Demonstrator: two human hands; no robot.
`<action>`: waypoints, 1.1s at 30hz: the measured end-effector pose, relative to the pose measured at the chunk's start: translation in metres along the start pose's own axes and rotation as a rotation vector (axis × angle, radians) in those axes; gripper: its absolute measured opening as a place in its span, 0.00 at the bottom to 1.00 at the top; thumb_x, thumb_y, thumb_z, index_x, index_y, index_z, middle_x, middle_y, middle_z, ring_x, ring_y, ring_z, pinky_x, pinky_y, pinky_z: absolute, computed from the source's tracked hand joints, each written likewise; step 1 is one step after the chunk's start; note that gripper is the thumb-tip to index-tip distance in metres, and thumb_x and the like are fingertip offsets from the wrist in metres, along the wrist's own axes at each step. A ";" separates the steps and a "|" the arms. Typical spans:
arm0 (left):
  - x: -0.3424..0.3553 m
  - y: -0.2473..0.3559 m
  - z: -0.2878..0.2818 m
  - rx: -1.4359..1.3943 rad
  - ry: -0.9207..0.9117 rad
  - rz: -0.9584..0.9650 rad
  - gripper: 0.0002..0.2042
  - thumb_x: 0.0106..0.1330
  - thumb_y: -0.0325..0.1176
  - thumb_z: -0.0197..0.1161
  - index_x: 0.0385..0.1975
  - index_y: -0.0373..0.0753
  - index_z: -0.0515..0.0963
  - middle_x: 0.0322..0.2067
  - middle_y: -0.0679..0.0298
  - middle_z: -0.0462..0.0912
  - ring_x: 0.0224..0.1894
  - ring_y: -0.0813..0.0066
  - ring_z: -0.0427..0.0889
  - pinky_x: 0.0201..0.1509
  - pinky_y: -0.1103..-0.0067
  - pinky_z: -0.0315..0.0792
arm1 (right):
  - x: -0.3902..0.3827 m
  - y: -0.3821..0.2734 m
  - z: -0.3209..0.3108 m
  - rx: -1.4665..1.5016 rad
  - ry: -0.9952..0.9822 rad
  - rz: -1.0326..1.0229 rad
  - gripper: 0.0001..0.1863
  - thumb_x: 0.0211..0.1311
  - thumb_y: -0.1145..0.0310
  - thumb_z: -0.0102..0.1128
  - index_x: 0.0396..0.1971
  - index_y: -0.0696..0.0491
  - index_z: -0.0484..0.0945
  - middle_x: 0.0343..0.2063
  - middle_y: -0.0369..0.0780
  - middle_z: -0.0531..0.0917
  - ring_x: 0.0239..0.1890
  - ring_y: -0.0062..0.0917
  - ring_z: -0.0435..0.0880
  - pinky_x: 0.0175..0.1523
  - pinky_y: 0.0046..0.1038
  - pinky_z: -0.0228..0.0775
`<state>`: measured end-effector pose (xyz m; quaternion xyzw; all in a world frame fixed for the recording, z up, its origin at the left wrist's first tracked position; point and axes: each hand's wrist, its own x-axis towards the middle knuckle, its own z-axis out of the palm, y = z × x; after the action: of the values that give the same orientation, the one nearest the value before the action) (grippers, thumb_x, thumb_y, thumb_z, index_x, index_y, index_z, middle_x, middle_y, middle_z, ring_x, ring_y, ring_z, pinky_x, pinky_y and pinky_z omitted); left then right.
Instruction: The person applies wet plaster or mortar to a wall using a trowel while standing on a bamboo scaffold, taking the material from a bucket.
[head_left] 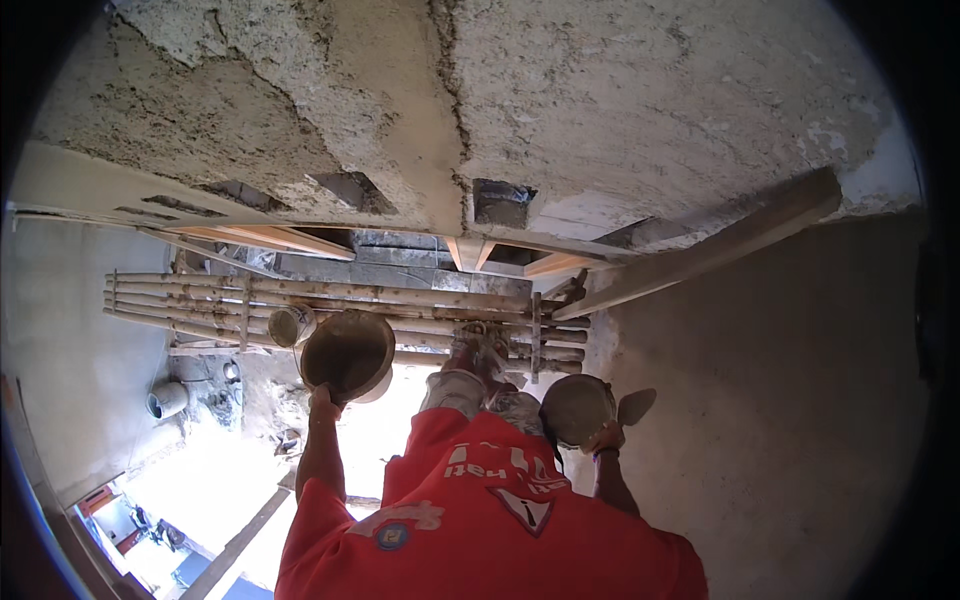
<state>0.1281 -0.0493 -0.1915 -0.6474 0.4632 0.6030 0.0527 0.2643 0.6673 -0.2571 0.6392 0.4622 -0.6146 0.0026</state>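
My left hand (325, 400) is closed on the rim of a large round basin (372, 350), tilted so its dark hollow faces up; I cannot make out what is inside. My right hand (606, 437) is closed at the edge of a shallow round pan (577, 408) with a greyish inside. Beside that hand a leaf-shaped trowel blade (637, 405) sticks out; its handle is hidden in the fingers. Both vessels are held out to either side of my red shirt. My feet (480, 345) stand on a platform of wooden poles (420, 296).
A small bucket (291, 325) sits on the poles beside the basin. Ahead rises a rough, partly plastered wall (600, 100) with several square holes. A slanting beam (720, 235) meets it at the right. Far below lies a grey bucket (167, 400) near brightly lit ground.
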 end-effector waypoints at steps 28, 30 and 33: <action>-0.049 -0.086 -0.092 1.035 0.049 0.992 0.30 0.43 0.46 0.78 0.43 0.36 0.76 0.38 0.47 0.81 0.42 0.43 0.80 0.45 0.60 0.75 | 0.034 -0.062 0.057 -1.039 -0.308 -1.034 0.14 0.55 0.63 0.59 0.38 0.55 0.78 0.31 0.41 0.83 0.34 0.31 0.83 0.40 0.31 0.76; -0.050 -0.101 -0.095 1.060 0.050 0.874 0.31 0.43 0.47 0.78 0.46 0.36 0.76 0.39 0.46 0.81 0.44 0.44 0.80 0.47 0.61 0.75 | 0.051 -0.066 0.059 -1.109 -0.341 -1.251 0.15 0.55 0.63 0.58 0.40 0.55 0.78 0.33 0.42 0.83 0.37 0.31 0.82 0.44 0.31 0.75; -0.050 -0.128 -0.103 0.998 0.016 0.813 0.33 0.43 0.48 0.77 0.48 0.36 0.75 0.42 0.46 0.82 0.47 0.46 0.80 0.50 0.62 0.75 | 0.071 -0.071 0.060 -1.084 -0.365 -0.728 0.15 0.57 0.67 0.56 0.44 0.55 0.78 0.35 0.42 0.83 0.38 0.32 0.82 0.45 0.31 0.75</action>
<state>0.2961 -0.0143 -0.1849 -0.3224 0.8968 0.2819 0.1114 0.1622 0.7154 -0.2878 0.2373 0.8829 -0.3558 0.1938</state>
